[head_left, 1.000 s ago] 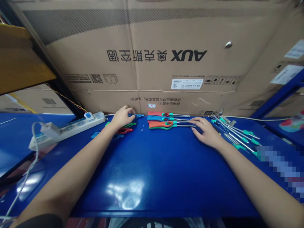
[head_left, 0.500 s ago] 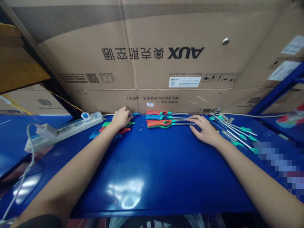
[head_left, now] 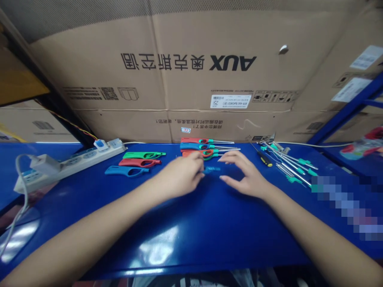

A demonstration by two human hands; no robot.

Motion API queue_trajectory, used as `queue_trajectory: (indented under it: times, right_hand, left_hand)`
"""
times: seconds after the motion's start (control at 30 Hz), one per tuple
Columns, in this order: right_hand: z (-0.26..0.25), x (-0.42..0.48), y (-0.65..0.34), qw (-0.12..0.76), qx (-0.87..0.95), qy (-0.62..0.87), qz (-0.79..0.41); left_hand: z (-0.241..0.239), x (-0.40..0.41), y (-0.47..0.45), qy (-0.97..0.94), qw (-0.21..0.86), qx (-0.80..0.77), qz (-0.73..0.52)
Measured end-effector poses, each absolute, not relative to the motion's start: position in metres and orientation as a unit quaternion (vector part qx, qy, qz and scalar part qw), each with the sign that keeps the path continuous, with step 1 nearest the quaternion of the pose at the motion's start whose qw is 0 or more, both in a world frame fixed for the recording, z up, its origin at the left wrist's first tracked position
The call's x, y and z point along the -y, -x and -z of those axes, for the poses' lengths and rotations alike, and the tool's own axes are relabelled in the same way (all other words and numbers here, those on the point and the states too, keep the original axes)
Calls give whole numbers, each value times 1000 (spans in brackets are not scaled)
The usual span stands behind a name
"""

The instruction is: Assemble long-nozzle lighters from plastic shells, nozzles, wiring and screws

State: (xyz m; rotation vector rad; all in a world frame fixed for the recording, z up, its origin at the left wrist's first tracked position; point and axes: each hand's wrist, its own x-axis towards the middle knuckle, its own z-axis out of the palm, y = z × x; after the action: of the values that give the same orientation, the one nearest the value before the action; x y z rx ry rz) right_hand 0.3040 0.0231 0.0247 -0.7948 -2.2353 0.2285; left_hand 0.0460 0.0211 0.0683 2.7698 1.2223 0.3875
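Note:
My left hand (head_left: 185, 175) is closed round a blue lighter handle (head_left: 213, 170), whose front end sticks out past the fingers without a metal rod. Facing it, my right hand (head_left: 247, 175) is empty, thumb and fingers spread apart just short of that end. Behind both hands lie gas lighters with long metal rods: a red one (head_left: 191, 140), a blue one (head_left: 191, 146) and an orange one (head_left: 208, 152), partly covered by my left hand. Further left are three handles without rods, one green (head_left: 140, 155), one red (head_left: 134, 162) and one blue (head_left: 119, 170).
To the right, several metal rods with teal parts (head_left: 295, 163) lie in a loose pile beside a yellow-and-black screwdriver (head_left: 266, 160). A white power strip (head_left: 74, 161) runs along the left. A large cardboard box (head_left: 179, 91) walls off the back of the blue table (head_left: 209, 231).
My left hand has come right and nearer to me from the row of handles, carrying the blue one. My right hand has left the rod tips and opened wider.

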Motion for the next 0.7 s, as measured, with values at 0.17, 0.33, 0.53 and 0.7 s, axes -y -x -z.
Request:
queue_trajectory:
  times: [0.17,0.33,0.53,0.7]
  right_hand:
    - [-20,-22,-301,225,922,275,-153]
    - [-17,-33,-316,164,927,303,-146]
    - [-22,-35,-322,147,925,328,-125]
    - [-21,-34,-318,152,923,326,-133]
  left_hand:
    - [-27,-8,-79,-929,82,-340,-121]
    - [-18,-22,-65,-937,122,-299,-134]
    - [-10,-33,-31,-915,159,-327,-178]
    - [4,-40,-21,-894,177,-342,-231]
